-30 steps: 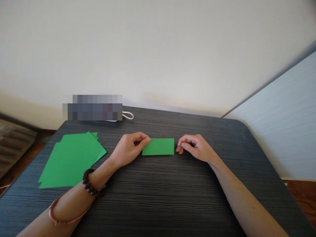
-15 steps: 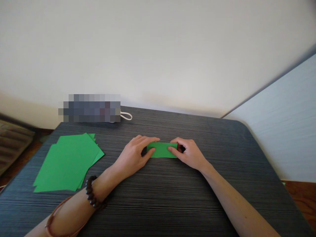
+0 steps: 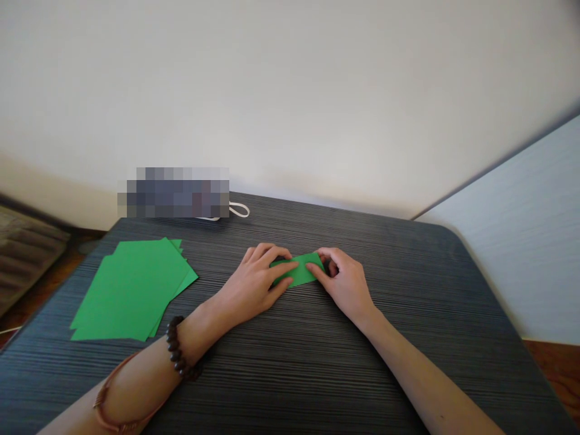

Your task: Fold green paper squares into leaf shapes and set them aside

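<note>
A small folded green paper [image 3: 299, 270] lies near the middle of the dark striped table [image 3: 317, 362]. My left hand [image 3: 256, 284] covers its left end, fingers laid over it and pinching the edge. My right hand [image 3: 342, 281] grips its right end with thumb and fingers closed on the paper. The paper is tilted slightly and partly hidden under both hands. My left wrist wears a dark bead bracelet and a thin copper bangle.
A loose stack of green paper sheets [image 3: 133, 287] lies on the table's left side. A blurred object with a white loop [image 3: 238, 209] sits at the table's far edge by the pale wall. A light blue surface [image 3: 521, 241] borders the right.
Both hands have moved inward from the paper's ends and closed over it. The paper now looks narrower and slightly tilted.
</note>
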A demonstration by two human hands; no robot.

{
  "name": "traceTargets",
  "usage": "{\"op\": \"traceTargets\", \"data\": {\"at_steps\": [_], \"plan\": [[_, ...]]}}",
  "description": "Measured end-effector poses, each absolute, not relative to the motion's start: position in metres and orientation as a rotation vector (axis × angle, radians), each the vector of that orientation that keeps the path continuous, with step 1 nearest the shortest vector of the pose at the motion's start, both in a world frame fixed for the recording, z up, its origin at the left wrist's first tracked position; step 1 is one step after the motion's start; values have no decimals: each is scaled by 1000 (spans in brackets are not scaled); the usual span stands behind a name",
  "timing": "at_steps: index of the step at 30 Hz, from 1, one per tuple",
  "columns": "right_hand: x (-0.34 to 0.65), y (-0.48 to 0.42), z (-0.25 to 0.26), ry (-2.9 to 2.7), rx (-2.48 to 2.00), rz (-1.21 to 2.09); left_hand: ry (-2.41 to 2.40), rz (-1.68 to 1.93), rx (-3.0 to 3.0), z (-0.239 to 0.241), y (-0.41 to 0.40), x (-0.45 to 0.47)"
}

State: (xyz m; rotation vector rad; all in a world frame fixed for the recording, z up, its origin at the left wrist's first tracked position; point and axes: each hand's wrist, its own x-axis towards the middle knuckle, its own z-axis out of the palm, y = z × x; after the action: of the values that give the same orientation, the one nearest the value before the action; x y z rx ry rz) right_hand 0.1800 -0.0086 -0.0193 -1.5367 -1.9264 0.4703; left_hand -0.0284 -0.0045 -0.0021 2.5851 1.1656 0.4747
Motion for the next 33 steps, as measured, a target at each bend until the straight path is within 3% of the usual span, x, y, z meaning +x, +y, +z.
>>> {"op": "traceTargets", "data": {"at_steps": [9,19,33], "plan": [[191,-9,-17,-2175,-1291,427,1136,440,2614,1,-2,-32],[195,-13,-19,-2449,-1171,108,1063,374,2675,3,0,-37],[199,-14,-12,-2582,-1071,112,1050,341,2693,4,1,-38]]}}
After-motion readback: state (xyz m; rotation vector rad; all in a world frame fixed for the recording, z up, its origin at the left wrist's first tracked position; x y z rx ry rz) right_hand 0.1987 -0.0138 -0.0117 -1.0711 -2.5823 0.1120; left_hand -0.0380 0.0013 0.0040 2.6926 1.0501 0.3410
